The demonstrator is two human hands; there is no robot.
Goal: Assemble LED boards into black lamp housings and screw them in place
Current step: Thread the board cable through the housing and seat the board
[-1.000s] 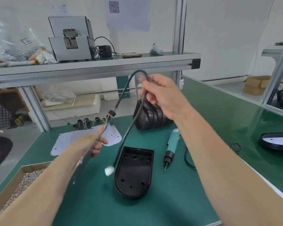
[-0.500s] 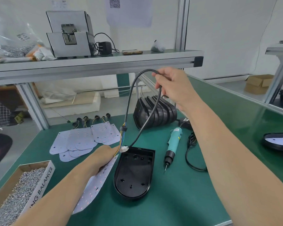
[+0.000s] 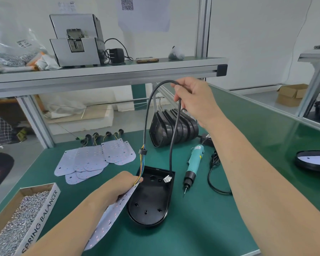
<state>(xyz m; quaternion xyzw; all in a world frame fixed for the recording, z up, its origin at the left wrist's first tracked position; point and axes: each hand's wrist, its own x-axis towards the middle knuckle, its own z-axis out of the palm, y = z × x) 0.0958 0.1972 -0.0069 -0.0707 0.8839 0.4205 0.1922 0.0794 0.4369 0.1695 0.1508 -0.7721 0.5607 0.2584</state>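
Observation:
An open black lamp housing [image 3: 151,202] lies on the green bench in front of me. My left hand [image 3: 118,187] grips a white LED board [image 3: 109,220] at its wired end, just left of the housing. The board's black cable [image 3: 148,117] loops upward to my right hand [image 3: 194,98], which pinches it above the housing. The cable's white connector [image 3: 167,179] hangs over the housing's top end.
More LED boards [image 3: 92,159] lie spread at the back left, stacked black housings [image 3: 174,128] behind. A teal electric screwdriver [image 3: 194,161] lies right of the housing, a box of screws [image 3: 17,218] at the left, an assembled lamp [image 3: 314,160] far right.
My left hand brought the LED board down beside the housing. The right hand lowered the looped cable so its white connector now hangs over the housing.

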